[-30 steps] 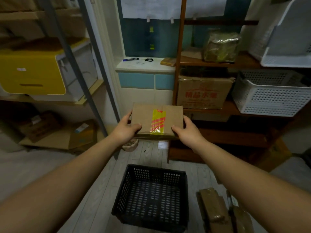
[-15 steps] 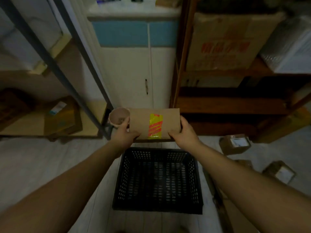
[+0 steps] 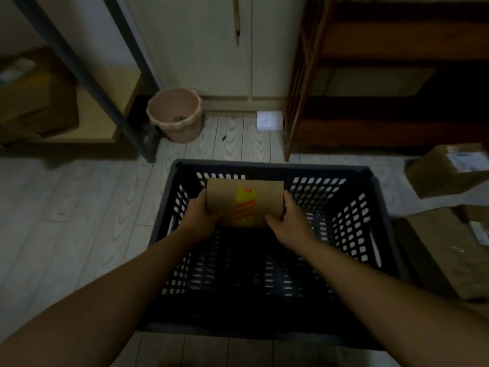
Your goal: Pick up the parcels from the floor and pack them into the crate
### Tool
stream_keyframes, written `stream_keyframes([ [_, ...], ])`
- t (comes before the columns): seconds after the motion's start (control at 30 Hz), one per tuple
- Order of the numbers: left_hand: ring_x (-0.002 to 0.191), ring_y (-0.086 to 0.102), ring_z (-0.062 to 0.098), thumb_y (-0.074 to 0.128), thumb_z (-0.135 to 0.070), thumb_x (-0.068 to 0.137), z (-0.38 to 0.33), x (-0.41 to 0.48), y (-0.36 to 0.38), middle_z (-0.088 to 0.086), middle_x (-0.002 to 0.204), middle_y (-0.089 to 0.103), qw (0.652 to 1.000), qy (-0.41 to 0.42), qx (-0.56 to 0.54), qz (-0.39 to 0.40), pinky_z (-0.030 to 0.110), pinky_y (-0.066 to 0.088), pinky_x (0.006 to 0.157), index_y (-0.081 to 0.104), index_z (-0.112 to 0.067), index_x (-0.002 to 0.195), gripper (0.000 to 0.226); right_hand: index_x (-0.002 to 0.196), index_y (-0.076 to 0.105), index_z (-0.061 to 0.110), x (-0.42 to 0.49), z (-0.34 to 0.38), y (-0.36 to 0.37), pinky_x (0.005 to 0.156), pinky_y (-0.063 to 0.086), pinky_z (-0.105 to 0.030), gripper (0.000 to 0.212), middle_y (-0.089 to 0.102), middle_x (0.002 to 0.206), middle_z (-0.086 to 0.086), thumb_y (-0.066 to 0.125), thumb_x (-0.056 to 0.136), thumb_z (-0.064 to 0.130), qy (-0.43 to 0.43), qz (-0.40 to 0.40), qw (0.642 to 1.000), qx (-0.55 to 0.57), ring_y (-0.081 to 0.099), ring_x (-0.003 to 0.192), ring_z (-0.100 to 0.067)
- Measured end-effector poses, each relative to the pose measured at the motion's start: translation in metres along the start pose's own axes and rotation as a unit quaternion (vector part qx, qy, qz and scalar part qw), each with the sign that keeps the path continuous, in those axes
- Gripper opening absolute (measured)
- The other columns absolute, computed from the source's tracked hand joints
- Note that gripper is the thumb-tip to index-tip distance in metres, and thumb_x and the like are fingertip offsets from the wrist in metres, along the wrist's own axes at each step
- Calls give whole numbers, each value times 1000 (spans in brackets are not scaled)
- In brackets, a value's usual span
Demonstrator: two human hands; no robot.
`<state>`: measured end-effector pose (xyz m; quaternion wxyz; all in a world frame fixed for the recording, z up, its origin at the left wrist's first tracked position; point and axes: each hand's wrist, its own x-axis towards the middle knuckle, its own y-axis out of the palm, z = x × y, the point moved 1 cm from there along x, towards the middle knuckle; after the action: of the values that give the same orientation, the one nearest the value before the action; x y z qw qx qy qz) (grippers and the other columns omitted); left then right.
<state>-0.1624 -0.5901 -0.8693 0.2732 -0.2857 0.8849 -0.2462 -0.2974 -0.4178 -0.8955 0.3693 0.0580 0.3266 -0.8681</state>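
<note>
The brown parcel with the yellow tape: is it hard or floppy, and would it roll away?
Probably stiff: the brown parcel shows straight edges while the left hand and right hand grip only its ends. Likely light, since fingers alone carry it. Its flat, boxy sides should not roll in the crate.

parcel point(image 3: 225, 200): brown, yellow-red striped tape | crate point(image 3: 381, 234): black lattice | bucket point(image 3: 174, 113): pink

Brown parcel point(image 3: 225, 201), yellow-red tape, held inside black perforated crate point(image 3: 352, 215).
</note>
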Motion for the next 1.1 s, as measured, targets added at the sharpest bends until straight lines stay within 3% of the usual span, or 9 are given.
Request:
stream_keyframes([
  [0.13, 116, 51, 30, 68, -14, 81, 49, 26, 31, 14, 131, 50, 999, -12, 41, 1, 38, 44, 96, 33, -13, 140, 69, 151, 2, 25, 27, -41, 38, 95, 36, -27, 88, 34, 147, -13, 62, 86, 28, 23, 38, 998, -48, 41, 127, -28],
  [0.23, 123, 42, 31, 68, -22, 80, 75, 42, 49, 15, 143, 31, 996, -42, 81, -3, 39, 39, 102, 24, -15, 144, 78, 150, -3, 30, 47, -60, 59, 84, 39, -25, 91, 36, 145, -13, 60, 85, 23, 48, 63, 996, -48, 48, 120, -28],
  [0.37, 128, 33, 36, 67, -27, 81, 103, 54, 67, 14, 147, 10, 988, -62, 141, 8, 40, 34, 104, 16, -22, 147, 84, 150, 3, 33, 66, -74, 87, 102, 41, -38, 83, 27, 152, -8, 57, 88, 19, 100, 86, 991, -28, 42, 127, -28],
  [0.47, 125, 39, 35, 64, -28, 83, 119, 58, 73, 12, 147, 13, 983, -65, 173, 4, 39, 39, 101, 30, -23, 141, 67, 149, 12, 29, 75, -81, 105, 102, 38, -36, 71, 30, 150, -12, 53, 92, 22, 128, 82, 988, -33, 42, 127, -30],
  [0.57, 125, 39, 35, 63, -27, 84, 125, 63, 75, 12, 148, 16, 981, -69, 179, -1, 39, 39, 102, 33, -20, 140, 64, 148, 13, 33, 84, -81, 112, 87, 36, -31, 64, 30, 148, -12, 47, 95, 21, 171, 87, 981, -34, 40, 125, -30],
  [0.7, 123, 41, 35, 58, -23, 87, 126, 68, 70, 11, 149, 19, 982, -56, 180, -16, 39, 39, 99, 36, -15, 139, 57, 149, 12, 35, 93, -77, 112, 99, 40, -38, 78, 30, 149, -13, 56, 87, 16, 158, 90, 981, -73, 40, 128, -34],
  [0.87, 140, 14, 33, 53, -25, 90, 123, 72, 67, 14, 154, 13, 965, -24, 260, -10, 42, 23, 114, 36, -12, 139, 53, 150, 10, 30, 90, -70, 112, 102, 38, -38, 78, 28, 151, -11, 57, 88, 23, 140, 121, 982, -48, 38, 130, -33],
  [1.1, 135, 26, 39, 55, -21, 91, 20, 22, 9, 24, 146, 32, 987, -56, 149, 35, 44, 21, 111, 43, -3, 135, 49, 140, 39, 18, 28, 8, 19, 91, 40, -23, 58, 48, 139, -7, 59, 88, 36, 123, 145, 981, -23, 50, 119, -24],
])
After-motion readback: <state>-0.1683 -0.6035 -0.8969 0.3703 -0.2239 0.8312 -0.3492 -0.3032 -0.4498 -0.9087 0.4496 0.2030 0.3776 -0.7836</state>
